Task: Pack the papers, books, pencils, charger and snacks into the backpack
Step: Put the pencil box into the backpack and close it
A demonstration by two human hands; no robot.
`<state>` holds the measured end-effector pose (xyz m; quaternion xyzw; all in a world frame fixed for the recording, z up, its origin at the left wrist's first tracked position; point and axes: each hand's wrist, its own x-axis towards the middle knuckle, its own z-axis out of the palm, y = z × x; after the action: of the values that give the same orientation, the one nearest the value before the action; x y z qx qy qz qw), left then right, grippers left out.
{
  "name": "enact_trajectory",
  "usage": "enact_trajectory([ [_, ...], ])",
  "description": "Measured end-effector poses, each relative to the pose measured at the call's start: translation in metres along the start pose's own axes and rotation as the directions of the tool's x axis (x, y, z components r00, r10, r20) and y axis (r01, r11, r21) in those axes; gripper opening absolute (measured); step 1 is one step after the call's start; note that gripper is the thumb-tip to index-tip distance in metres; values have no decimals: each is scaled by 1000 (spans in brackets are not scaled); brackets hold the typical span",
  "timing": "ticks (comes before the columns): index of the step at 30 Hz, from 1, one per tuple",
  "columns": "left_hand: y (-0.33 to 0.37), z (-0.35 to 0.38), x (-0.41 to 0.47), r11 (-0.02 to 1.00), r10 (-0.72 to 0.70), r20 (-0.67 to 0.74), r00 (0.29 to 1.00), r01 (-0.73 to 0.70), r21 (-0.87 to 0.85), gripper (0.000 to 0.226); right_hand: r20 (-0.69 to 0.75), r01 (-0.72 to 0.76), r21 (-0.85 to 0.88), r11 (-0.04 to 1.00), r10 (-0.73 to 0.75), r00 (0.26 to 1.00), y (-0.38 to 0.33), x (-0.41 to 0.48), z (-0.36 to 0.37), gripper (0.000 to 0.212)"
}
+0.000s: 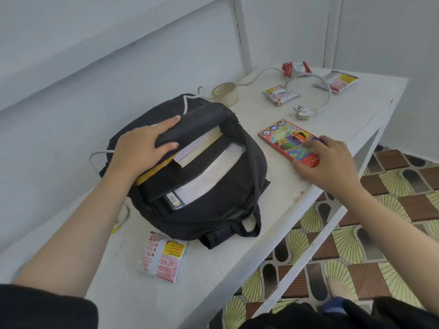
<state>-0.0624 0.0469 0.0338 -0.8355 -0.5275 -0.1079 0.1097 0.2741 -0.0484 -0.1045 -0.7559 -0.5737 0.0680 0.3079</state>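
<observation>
Black backpack [213,205], red pencil box [288,141]

matt black cloth backpack [213,210], glossy cardboard pencil box [285,136], chipped white-painted table [273,203]

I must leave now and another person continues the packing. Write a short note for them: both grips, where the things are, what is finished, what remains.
Left grip: holds the upper edge of the backpack mouth, so it is open.
Right grip: holds the near end of the pencil box, which lies on the table.
Done: books and papers are inside.
Left: the pencil box; the charger with its cable, beyond the box; four snack packets, three at the far end and one in front of the backpack.
</observation>
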Motion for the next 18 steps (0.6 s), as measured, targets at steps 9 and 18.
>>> enact_trajectory([
  [9,-8,-30,17,986,-41,1,999,41,-164,46,-144,-152,323,934,207,968,-37,-13,-6,51],
  [18,-14,-38,25,985,-50,-54,997,41,-165,44,-230,306,372,876,-233,945,-83,-45,-4,57],
])
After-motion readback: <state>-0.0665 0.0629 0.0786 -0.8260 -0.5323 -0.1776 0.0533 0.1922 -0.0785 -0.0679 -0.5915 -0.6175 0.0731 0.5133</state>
